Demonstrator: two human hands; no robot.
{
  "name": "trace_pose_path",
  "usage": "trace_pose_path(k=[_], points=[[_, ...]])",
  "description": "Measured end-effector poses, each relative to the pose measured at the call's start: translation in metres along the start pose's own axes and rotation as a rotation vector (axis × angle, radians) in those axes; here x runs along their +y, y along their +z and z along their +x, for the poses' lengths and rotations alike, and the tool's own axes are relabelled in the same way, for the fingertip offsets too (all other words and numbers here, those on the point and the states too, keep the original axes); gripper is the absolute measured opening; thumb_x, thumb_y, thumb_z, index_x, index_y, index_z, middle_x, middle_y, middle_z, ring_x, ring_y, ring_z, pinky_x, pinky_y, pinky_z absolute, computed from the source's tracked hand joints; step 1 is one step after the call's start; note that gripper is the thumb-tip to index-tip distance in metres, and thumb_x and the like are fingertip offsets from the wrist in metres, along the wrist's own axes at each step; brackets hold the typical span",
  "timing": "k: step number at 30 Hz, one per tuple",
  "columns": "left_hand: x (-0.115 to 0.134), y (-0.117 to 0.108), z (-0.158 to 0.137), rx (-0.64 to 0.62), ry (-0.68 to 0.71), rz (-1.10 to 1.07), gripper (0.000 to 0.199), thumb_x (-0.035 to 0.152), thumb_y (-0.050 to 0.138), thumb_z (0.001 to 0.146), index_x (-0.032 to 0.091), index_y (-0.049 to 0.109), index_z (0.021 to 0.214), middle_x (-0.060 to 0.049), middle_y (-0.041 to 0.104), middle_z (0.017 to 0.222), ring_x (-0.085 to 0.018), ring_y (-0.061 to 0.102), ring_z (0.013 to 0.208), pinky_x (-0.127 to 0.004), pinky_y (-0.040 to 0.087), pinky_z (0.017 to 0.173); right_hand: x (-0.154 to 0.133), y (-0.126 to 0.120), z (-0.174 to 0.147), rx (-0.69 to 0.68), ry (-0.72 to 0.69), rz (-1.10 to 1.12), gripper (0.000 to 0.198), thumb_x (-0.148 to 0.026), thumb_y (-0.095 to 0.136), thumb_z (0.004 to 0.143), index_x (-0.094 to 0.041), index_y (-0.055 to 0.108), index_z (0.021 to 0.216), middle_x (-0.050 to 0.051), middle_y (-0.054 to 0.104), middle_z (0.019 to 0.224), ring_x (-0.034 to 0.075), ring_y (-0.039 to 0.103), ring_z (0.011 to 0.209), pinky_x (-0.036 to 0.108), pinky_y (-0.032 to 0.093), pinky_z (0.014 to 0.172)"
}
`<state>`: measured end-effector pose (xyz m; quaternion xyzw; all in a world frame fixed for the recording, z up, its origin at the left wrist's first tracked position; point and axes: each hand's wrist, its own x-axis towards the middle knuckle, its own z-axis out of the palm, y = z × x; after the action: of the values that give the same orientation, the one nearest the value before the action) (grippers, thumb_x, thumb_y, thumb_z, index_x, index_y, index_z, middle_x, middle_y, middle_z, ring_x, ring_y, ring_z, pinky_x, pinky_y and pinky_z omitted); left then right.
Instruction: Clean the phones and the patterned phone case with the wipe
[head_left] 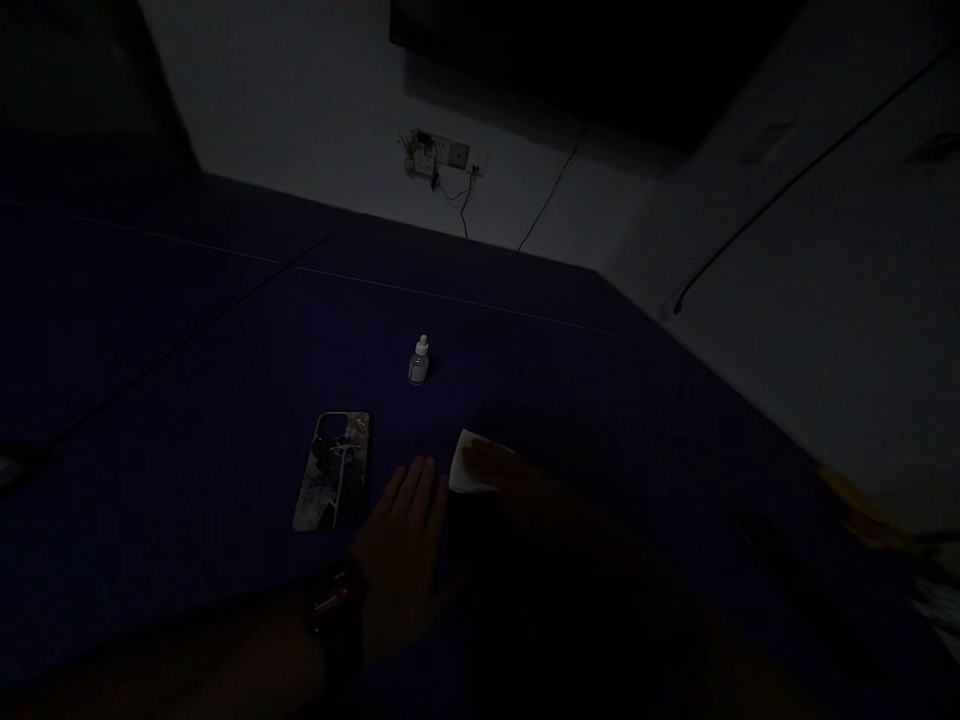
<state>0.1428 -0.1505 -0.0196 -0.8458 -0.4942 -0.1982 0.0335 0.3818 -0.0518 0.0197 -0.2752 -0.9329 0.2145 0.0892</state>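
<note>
The scene is very dark. My left hand (401, 550) lies flat on the blue surface, fingers stretched out and nothing in them, with a watch (335, 598) on its wrist. Just left of it a phone case (334, 475) with a printed picture lies flat, its camera cut-out at the far end. My right hand (499, 472) rests with its fingers on a folded white tissue (466, 476); deep shadow hides much of this hand. Beyond both hands a small clear dropper bottle (418, 365) with a white top stands upright.
A blue tabletop (225, 330) reaches a pale wall with a socket panel (450, 155) and hanging cables. A dark screen (585, 60) hangs above. On the right are a dark long object (802, 590) and a yellow item (862, 510). A small pale object (11, 468) is at far left.
</note>
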Motion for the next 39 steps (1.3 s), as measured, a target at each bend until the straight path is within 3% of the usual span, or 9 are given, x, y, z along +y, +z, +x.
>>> trace_pose_path(k=[4,9,12,15,20,25,32,35,39], points=[[0.001,-0.003,0.001,-0.044,0.006,-0.007,0.089,0.064,0.051,0.091,0.005,0.03,0.154,-0.026,0.031,0.16,-0.041,0.027,0.149,-0.055,0.022,0.12,-0.025,0.012,-0.03,-0.01,-0.037,0.017,0.057,-0.019,0.036,0.1,-0.023,0.032,0.157,0.006,0.032,0.163,0.022,0.025,0.152,0.048,0.027,0.124],[0.003,-0.01,0.005,-0.153,-0.011,-0.011,0.096,0.054,0.065,0.078,0.003,0.032,0.152,-0.029,0.029,0.159,-0.043,0.025,0.149,-0.057,0.023,0.119,-0.053,0.024,-0.057,-0.033,-0.078,0.058,0.037,-0.035,0.055,0.101,-0.024,0.056,0.136,0.011,0.053,0.145,0.028,0.055,0.127,0.052,0.047,0.106],[0.002,-0.009,0.004,-0.152,-0.023,-0.005,0.098,0.053,0.065,0.076,0.002,0.03,0.152,-0.029,0.028,0.16,-0.043,0.024,0.15,-0.057,0.022,0.119,-0.056,0.026,-0.06,-0.023,-0.068,0.051,0.031,-0.037,0.058,0.1,-0.021,0.06,0.127,0.011,0.058,0.134,0.024,0.061,0.113,0.047,0.054,0.095],[0.001,-0.005,0.002,-0.111,0.009,0.008,0.094,0.058,0.061,0.082,0.004,0.031,0.152,-0.029,0.029,0.16,-0.043,0.025,0.149,-0.057,0.022,0.119,-0.044,0.025,-0.052,-0.006,-0.056,0.037,0.036,-0.037,0.057,0.1,-0.023,0.057,0.134,0.011,0.054,0.142,0.027,0.057,0.124,0.052,0.048,0.104],[-0.002,0.002,0.0,-0.008,0.016,0.009,0.092,0.069,0.048,0.09,0.006,0.029,0.154,-0.026,0.032,0.159,-0.041,0.026,0.149,-0.055,0.024,0.119,-0.012,0.014,-0.016,0.032,-0.026,-0.02,0.055,-0.018,0.035,0.099,-0.018,0.039,0.154,0.011,0.038,0.16,0.024,0.028,0.151,0.049,0.029,0.123],[-0.002,0.003,0.0,0.0,0.02,0.007,0.091,0.069,0.047,0.091,0.006,0.031,0.154,-0.026,0.034,0.158,-0.04,0.028,0.149,-0.055,0.025,0.119,0.0,-0.001,0.016,0.037,0.063,-0.091,0.057,-0.016,0.034,0.096,-0.014,0.04,0.153,0.01,0.037,0.16,0.021,0.025,0.152,0.048,0.024,0.125],[-0.001,-0.002,0.001,-0.01,0.037,0.0,0.085,0.068,0.049,0.091,0.006,0.041,0.149,-0.026,0.035,0.158,-0.042,0.029,0.148,-0.055,0.023,0.119,-0.004,0.01,0.008,-0.052,-0.057,-0.055,0.058,-0.018,0.037,0.096,-0.015,0.039,0.154,0.01,0.033,0.162,0.025,0.021,0.153,0.049,0.025,0.125],[-0.002,-0.001,0.001,-0.009,0.031,-0.003,0.086,0.067,0.049,0.091,0.007,0.037,0.151,-0.025,0.033,0.159,-0.041,0.028,0.149,-0.054,0.021,0.12,-0.018,0.019,-0.009,-0.065,-0.081,0.002,0.047,-0.027,0.042,0.101,-0.02,0.048,0.148,0.012,0.043,0.156,0.028,0.034,0.148,0.052,0.033,0.119],[-0.001,0.002,0.001,-0.101,0.006,0.012,0.092,0.061,0.057,0.083,0.006,0.032,0.153,-0.026,0.029,0.161,-0.042,0.023,0.15,-0.056,0.019,0.121,-0.047,0.025,-0.031,-0.054,-0.07,0.016,0.034,-0.036,0.058,0.1,-0.022,0.059,0.13,0.011,0.056,0.139,0.026,0.059,0.119,0.05,0.051,0.1]])
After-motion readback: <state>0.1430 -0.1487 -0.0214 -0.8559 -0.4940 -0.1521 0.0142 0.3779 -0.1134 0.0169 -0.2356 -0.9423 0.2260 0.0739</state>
